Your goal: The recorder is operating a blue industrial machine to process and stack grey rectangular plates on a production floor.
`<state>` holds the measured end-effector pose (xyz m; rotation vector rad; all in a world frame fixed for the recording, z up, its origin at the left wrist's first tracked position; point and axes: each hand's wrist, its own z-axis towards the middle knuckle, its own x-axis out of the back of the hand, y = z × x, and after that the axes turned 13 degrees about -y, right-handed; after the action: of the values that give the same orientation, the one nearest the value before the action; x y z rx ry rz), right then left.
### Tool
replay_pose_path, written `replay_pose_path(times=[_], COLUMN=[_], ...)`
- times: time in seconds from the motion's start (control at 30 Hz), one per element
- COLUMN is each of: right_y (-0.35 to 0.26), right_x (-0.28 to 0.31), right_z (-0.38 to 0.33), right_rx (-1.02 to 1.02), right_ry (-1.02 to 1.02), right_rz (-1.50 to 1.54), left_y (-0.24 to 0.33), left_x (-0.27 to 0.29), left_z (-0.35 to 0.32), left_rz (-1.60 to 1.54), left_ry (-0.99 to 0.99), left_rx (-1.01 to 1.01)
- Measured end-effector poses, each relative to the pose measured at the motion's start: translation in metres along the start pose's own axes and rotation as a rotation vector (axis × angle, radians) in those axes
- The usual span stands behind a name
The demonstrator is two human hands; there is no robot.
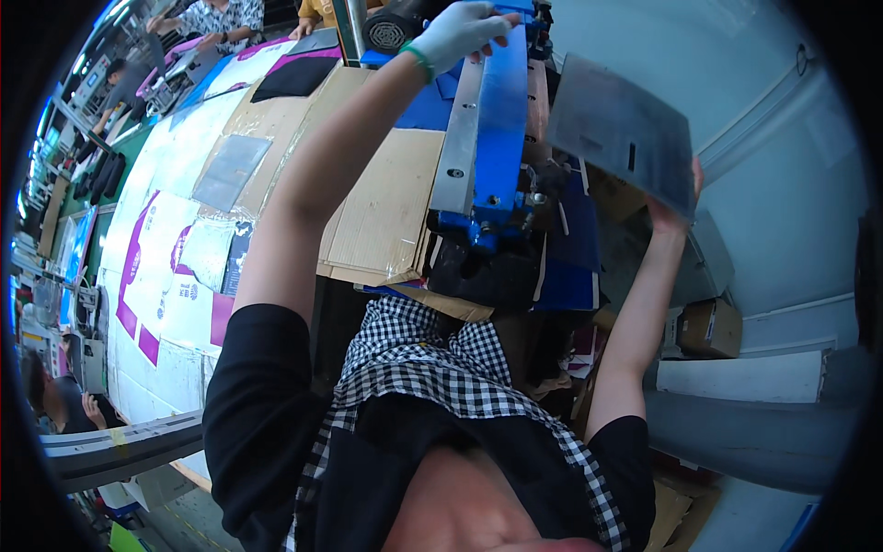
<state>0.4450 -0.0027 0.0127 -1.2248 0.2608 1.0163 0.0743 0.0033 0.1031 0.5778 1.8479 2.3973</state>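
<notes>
My left hand (464,37), in a white glove with bare fingertips and a green band at the wrist, reaches over the far end of a blue machine (501,120). Its fingers are apart beside the blue bar, and I see nothing held in them; whether they touch the machine I cannot tell. A pale metal strip (464,120) with bolts runs along the machine's left side. At the right, my bare right hand (676,202) grips the near right edge of a grey, flat rectangular plate (612,124). The plate is tilted, with a small dark slot, and stands beside the machine.
Flattened cardboard (382,207) lies left of the machine. Farther left, a long table (138,359) bears white and purple printed sheets, a grey sheet (232,170) and black cloth (294,77). Other people work beyond it. A brown box (710,327) sits by the right wall.
</notes>
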Motion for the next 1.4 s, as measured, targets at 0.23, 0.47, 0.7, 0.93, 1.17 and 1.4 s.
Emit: replay_pose_path(times=[0.23,0.47,0.7,0.93,1.17,1.4], right_y=[0.064,0.104,0.118,0.127,0.087,0.063], right_x=[0.043,-0.015,-0.005,-0.004,-0.01,-0.09], right_z=[0.006,0.003,0.03,0.036,0.026,0.029], right_rx=[-0.19,-0.402,-0.456,-0.319,-0.216,-0.182], right_ry=[0.118,0.073,0.217,0.241,0.023,-0.278], right_rz=[-0.045,-0.371,-0.328,-0.403,-0.382,-0.111], left_y=[-0.067,-0.095,-0.127,-0.117,-0.062,-0.004], left_x=[0.024,0.016,0.018,0.058,0.119,0.063], left_z=[-0.042,-0.077,-0.091,-0.116,-0.152,-0.049], left_rz=[-0.39,-0.233,-0.404,-0.722,-0.34,-0.722], left_ry=[-0.016,0.12,0.252,0.256,0.493,0.155], left_rx=[0.043,0.473,0.495,0.346,0.1,0.146])
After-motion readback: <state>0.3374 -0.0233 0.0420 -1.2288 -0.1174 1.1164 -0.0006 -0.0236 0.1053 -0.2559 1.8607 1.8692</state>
